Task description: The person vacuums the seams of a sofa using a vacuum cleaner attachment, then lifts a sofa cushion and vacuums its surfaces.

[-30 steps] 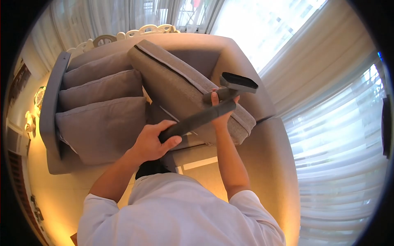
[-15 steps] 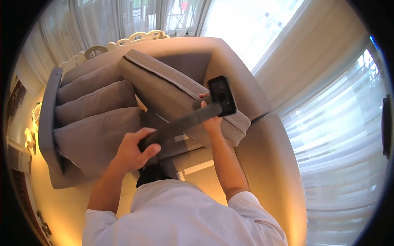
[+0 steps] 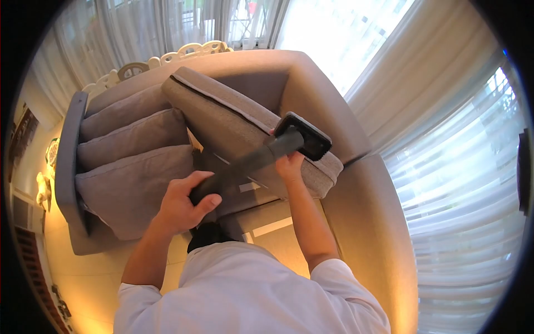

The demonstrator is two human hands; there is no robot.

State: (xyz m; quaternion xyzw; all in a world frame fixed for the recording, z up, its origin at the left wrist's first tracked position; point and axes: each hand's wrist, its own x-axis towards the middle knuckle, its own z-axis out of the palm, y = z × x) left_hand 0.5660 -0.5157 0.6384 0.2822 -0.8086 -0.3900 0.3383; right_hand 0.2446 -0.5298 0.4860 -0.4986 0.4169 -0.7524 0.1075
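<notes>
A dark vacuum cleaner tube [image 3: 245, 167] slants up and to the right across the middle of the view. On its far end sits a black, rectangular brush head [image 3: 314, 142], its face tilted up and to the right. My left hand [image 3: 186, 203] is closed around the near end, thumb on top. Near the brush head, my right hand [image 3: 290, 166] is wrapped round the tube from below; its fingers are mostly hidden behind it. Beneath both lies a grey-brown seat cushion [image 3: 222, 117], propped askew on the sofa [image 3: 356, 200].
Several back cushions [image 3: 133, 136] lean in a row at the left, beside the sofa's armrest [image 3: 71, 161]. Sheer curtains [image 3: 456, 222] hang over bright windows to the right and behind. A pale scalloped chair back [image 3: 192, 51] stands behind the sofa.
The brush head has turned over from nearly upright to a tilt and shifted slightly right and down. My right hand has turned with it. My left hand keeps its hold, almost still.
</notes>
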